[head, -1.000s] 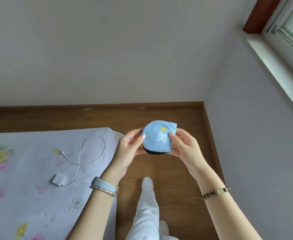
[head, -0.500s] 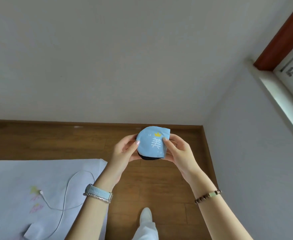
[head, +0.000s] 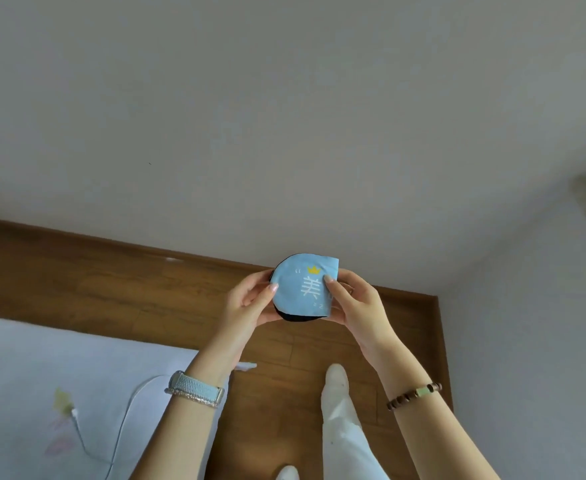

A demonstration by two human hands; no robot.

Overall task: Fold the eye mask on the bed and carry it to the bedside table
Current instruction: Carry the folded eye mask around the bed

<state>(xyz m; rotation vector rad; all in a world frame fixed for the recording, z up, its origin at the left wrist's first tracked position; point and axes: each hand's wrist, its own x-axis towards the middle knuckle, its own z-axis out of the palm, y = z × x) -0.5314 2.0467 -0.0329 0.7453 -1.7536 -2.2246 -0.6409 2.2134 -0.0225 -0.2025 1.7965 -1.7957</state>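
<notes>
The eye mask (head: pixel 300 289) is folded in half, light blue with a white character and a small yellow crown, with a black underside showing at its lower edge. I hold it in the air above the wooden floor, in front of me. My left hand (head: pixel 250 301) pinches its left edge between thumb and fingers. My right hand (head: pixel 353 299) grips its right side with the thumb on top. No bedside table is in view.
The bed (head: pixel 42 375) with a pale floral sheet lies at lower left, a white cable (head: pixel 121 427) on it. Wooden floor (head: pixel 146 292) runs between the bed and the white walls. The room corner is at right. My white-trousered leg (head: pixel 343 438) is below my hands.
The view has swung left and up; the window has almost left the frame at right. Both hands keep the same hold on the folded mask. The bed has slid lower left.
</notes>
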